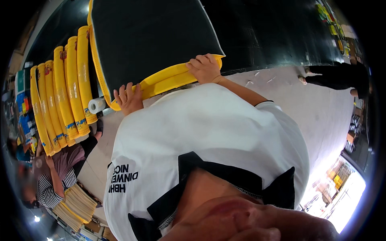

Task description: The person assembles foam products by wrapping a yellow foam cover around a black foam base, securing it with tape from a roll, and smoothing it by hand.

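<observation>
White shirt [209,120] with a dark collar fills the lower part of my head view, closest to the camera. Beyond it I have one dark mat [152,40] with yellow edging, lying on the black bench [273,36] and reaching its near edge. Along that side a yellow band [163,82] shows, apparently turned up.

My left hand [129,98] is at the mat's near left corner, fingers spread over the edging; I cannot tell whether its thumb pinches from below. My right hand [204,67] sits by the near right corner, fingers close together and wrapped over the band.

I judge the step in hand to be turning or straightening this near side; the next move seems to call for keeping both corners level and an even pull.

Counting: one mat, two hands, one small white roll [97,105] just left of the mat, and about seven long yellow rolls [83,76] toward the bench's left end, though overlaps leave me unsure of that number.
</observation>
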Demonstrator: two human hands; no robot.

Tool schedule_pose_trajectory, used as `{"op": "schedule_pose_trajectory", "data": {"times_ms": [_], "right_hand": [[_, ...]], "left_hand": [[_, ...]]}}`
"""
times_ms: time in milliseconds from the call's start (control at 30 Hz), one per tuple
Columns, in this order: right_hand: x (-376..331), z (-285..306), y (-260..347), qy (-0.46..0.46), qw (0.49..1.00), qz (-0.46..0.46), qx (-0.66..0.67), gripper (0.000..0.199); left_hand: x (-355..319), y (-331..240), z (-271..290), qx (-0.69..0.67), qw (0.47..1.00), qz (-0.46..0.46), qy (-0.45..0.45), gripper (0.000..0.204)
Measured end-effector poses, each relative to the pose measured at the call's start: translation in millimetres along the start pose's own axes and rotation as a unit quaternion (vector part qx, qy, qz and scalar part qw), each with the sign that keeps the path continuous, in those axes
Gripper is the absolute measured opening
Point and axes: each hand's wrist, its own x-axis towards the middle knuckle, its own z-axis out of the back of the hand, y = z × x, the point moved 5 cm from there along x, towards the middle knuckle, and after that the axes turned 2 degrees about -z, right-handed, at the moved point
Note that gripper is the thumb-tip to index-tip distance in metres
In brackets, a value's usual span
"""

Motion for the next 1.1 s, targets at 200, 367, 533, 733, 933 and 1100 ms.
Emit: {"op": "schedule_pose_trajectory", "data": {"times_ms": [200,367,533,733,933,1100], "right_hand": [[2,-16,-19,-0.059,0.988,-0.060,0.126,0.018],[6,-18,-28,-0.051,0.977,-0.119,0.171,0.017],[23,4,-30,-0.033,0.982,-0.140,0.118,0.021],[44,-8,-47,0.149,0.935,-0.247,0.204,0.030],[58,-16,-55,0.163,0.910,-0.275,0.264,0.028],[56,-22,-55,0.067,0.993,-0.059,0.082,0.025]], "left_hand": [[-13,15,-18,-0.149,0.979,0.118,-0.075,0.021],[-19,28,-34,-0.217,0.951,0.169,-0.142,0.015],[0,33,-21,-0.163,0.969,0.113,-0.148,0.010],[14,43,-37,-0.147,0.980,0.115,-0.069,0.014],[39,62,-48,-0.288,0.948,0.134,-0.002,0.017],[56,61,-38,-0.221,0.972,0.046,-0.060,0.017]]}}
